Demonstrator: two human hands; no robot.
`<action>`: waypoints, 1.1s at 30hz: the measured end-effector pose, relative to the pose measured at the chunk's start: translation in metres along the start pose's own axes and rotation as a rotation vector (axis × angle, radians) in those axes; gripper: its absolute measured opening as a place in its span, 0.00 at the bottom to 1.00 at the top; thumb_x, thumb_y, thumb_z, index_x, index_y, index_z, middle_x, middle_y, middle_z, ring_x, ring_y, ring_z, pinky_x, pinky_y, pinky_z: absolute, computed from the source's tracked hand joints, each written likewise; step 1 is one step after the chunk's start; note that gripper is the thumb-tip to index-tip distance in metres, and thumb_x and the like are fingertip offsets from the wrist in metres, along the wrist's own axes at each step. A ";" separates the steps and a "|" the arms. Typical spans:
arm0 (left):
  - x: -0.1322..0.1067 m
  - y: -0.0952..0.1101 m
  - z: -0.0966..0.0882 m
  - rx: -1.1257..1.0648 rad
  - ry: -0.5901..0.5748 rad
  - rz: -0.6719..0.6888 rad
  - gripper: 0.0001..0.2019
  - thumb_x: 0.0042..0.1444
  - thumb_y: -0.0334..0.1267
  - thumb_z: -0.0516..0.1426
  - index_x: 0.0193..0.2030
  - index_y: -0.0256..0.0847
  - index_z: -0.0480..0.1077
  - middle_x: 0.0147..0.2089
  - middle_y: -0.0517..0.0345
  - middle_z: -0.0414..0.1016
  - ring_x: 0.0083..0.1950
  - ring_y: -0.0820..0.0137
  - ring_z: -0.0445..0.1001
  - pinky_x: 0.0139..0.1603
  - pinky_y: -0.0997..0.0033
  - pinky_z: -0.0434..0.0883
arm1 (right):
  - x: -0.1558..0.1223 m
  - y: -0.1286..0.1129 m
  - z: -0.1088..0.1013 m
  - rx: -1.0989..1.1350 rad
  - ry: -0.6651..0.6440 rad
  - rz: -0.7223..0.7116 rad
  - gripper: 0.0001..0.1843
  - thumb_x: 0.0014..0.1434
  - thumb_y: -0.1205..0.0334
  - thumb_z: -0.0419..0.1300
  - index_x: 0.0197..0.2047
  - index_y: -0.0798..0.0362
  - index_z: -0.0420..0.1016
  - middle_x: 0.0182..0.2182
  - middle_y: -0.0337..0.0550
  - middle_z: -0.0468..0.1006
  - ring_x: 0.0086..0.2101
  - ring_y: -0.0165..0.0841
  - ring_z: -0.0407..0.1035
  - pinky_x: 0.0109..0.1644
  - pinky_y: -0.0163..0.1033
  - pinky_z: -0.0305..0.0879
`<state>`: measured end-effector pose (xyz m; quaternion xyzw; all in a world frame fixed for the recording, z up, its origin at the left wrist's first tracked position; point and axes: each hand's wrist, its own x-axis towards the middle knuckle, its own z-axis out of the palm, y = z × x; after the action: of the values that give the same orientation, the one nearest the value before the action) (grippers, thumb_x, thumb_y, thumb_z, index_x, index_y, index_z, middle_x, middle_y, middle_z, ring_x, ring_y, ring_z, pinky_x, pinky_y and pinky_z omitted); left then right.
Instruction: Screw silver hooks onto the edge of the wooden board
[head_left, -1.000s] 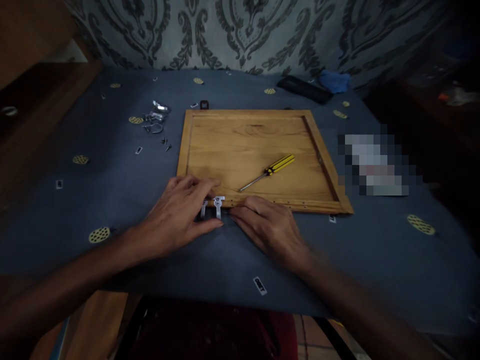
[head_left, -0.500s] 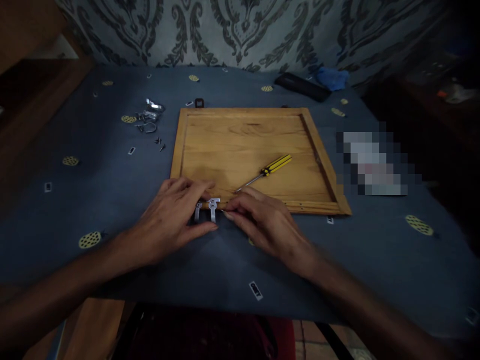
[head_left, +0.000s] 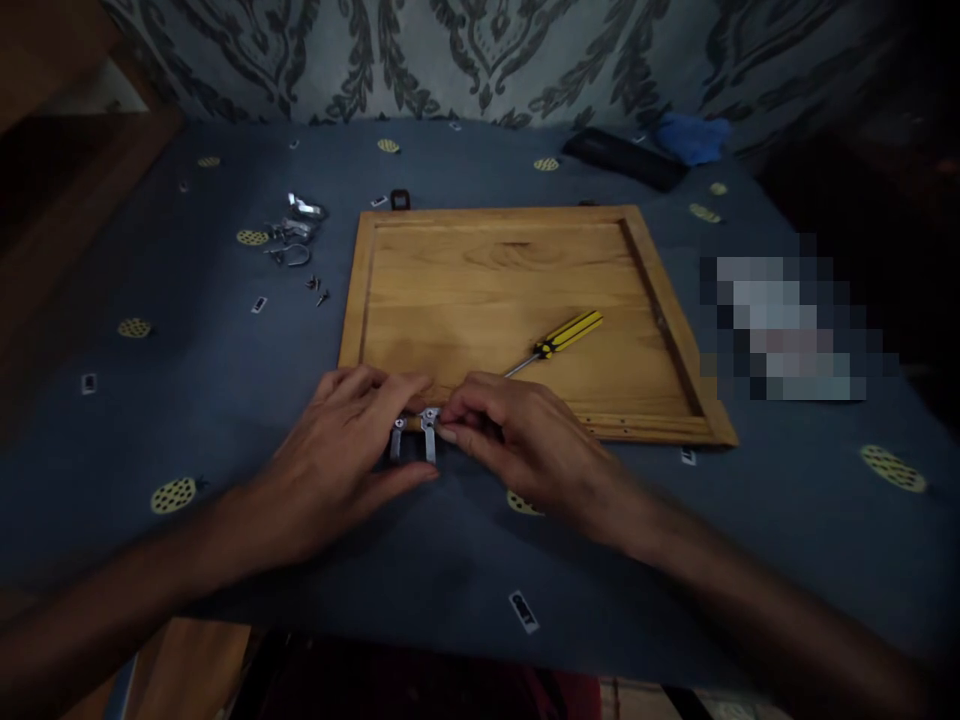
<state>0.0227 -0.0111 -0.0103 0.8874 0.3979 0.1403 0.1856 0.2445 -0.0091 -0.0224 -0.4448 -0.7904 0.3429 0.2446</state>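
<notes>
- Head view: the panel (head_left: pixel 465 300) lies flat near the middle of the table (head_left: pixel 420 600), its near edge facing the table's near edge and well apart from it.
- The fitting (head_left: pixel 430 440), metal with two legs, sits on the panel's near edge, toward the left; whether the legs are joined is hidden.
- The left hand (head_left: pixel 330 440) is spread in a loose curve, fingertips over the panel's edge, thumb beside the foot of the right leg.
- The right hand (head_left: pixel 540 440) has thumb and forefinger nearly meeting at the fitting's right side; whether they pinch it, something small or nothing, I cannot tell.
- If either hand slips, the fitting could slide out of line, since the edge under it looks narrow and the light is dim.
- The screwdriver (head_left: pixel 555 342) lies loose on the panel, its tip hidden behind the right hand; a knuckle's nudge could roll it.
- Loose screws (head_left: pixel 322 298) and metal parts (head_left: pixel 294 231) lie left of the panel; a forearm dragging the table's cover could scatter them.
- The black case (head_left: pixel 626 160) and blue cloth (head_left: pixel 694 138), toward the table's far right corner, seem too far off to interfere.
</notes>
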 end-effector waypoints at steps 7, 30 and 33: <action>-0.001 0.002 0.003 0.004 0.017 0.022 0.26 0.64 0.44 0.62 0.64 0.42 0.59 0.52 0.53 0.77 0.54 0.57 0.70 0.54 0.57 0.64 | 0.010 -0.003 -0.007 0.116 -0.129 0.190 0.09 0.65 0.62 0.61 0.32 0.52 0.77 0.21 0.32 0.68 0.24 0.27 0.60 0.30 0.35 0.54; 0.000 0.002 0.007 0.028 0.051 0.068 0.18 0.65 0.39 0.61 0.58 0.40 0.61 0.52 0.53 0.77 0.54 0.59 0.68 0.55 0.57 0.63 | 0.009 -0.015 -0.006 0.177 0.025 0.246 0.12 0.64 0.56 0.63 0.30 0.51 0.75 0.24 0.36 0.75 0.25 0.28 0.68 0.29 0.33 0.63; -0.001 0.002 0.006 0.036 0.053 0.068 0.19 0.64 0.38 0.61 0.58 0.40 0.61 0.52 0.52 0.77 0.55 0.58 0.69 0.55 0.57 0.63 | -0.010 -0.017 -0.001 0.013 0.153 0.106 0.10 0.66 0.63 0.61 0.31 0.51 0.73 0.24 0.35 0.73 0.25 0.28 0.67 0.30 0.34 0.64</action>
<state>0.0261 -0.0142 -0.0147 0.8995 0.3749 0.1627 0.1543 0.2406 -0.0235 -0.0096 -0.5093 -0.7425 0.3255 0.2886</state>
